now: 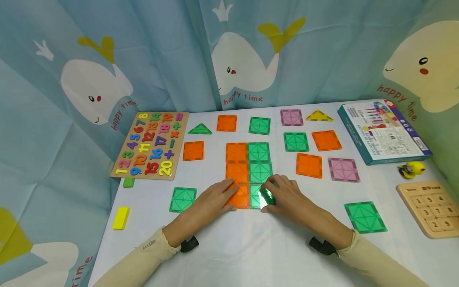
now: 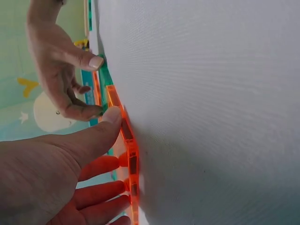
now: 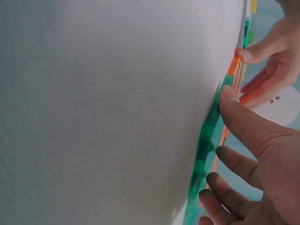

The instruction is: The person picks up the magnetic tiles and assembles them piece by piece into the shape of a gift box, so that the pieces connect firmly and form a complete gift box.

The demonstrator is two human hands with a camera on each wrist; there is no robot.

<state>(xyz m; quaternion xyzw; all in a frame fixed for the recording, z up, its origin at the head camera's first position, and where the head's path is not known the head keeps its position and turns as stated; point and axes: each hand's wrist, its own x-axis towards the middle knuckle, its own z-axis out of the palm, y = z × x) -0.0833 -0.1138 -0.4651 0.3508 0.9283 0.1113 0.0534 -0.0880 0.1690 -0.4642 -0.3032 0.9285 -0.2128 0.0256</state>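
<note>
A two-column block of square magnetic tiles lies flat on the white table, orange tiles [image 1: 236, 152] at left and green tiles [image 1: 259, 151] at right. My left hand [image 1: 215, 196] rests on the nearest orange tile [image 1: 244, 199], its fingers fairly straight and its thumb at the near edge. With bent fingers and thumb, my right hand [image 1: 285, 195] holds the nearest green tile [image 1: 254, 191], partly hiding it. In the right wrist view, the thumb touches the edge of that green tile [image 3: 204, 140] and the fingertips meet its side.
Loose tiles surround the block, including a green square [image 1: 183, 199] left and another green square [image 1: 365, 217] right. A number board [image 1: 175, 169] lies back left. At right are a boxed set [image 1: 394, 135], a toy duck [image 1: 412, 169] and a wooden number board [image 1: 426, 233]. Yellow block [image 1: 121, 218] at left.
</note>
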